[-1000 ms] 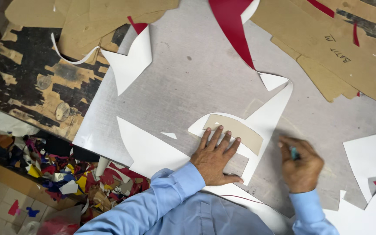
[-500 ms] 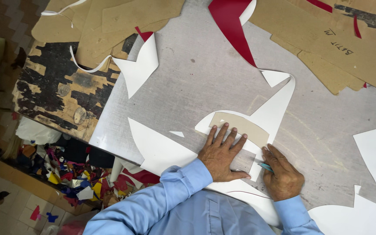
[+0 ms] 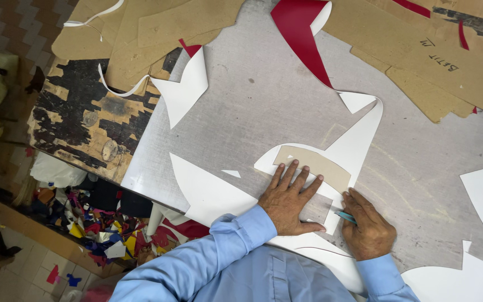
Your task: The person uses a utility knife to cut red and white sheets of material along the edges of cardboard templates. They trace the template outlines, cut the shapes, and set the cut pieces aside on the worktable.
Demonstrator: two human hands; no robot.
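Left fingers (image 3: 299, 178) were spread and flat, grasping nothing, pressing the tan template (image 3: 314, 166) down. Left hand (image 3: 288, 202) lay palm-down just near of it, blue sleeve (image 3: 208, 263) running back toward the near edge. Right fingers (image 3: 359, 204) were curled tight around a teal knife (image 3: 344, 216), tip pointing left at the white sheet (image 3: 359, 140) by the template's right end. Right hand (image 3: 369, 230) sat just right of the left, thumbs near but apart.

The template lay on the sheet, slanted, about mid-scene on the grey table (image 3: 264, 100). The sheet already showed cut-out gaps around it. More white offcuts (image 3: 183, 89) lay to the far left and at the right edge. Red piece (image 3: 300, 33) at the far side, brown card patterns (image 3: 420, 61) stacked far right and far left. A worn wooden bench (image 3: 79, 123) stood left, with coloured scraps (image 3: 93, 229) on the floor below.

Step, as judged: tracing or cutting the sheet along the template's right and near edge, left hand acting as clamp. Whether the tip touched the sheet could not be told. Next move would call for steady downward pressure so the template doesn't slip, blade kept tight to its edge, left fingertips kept clear of the tip's path.
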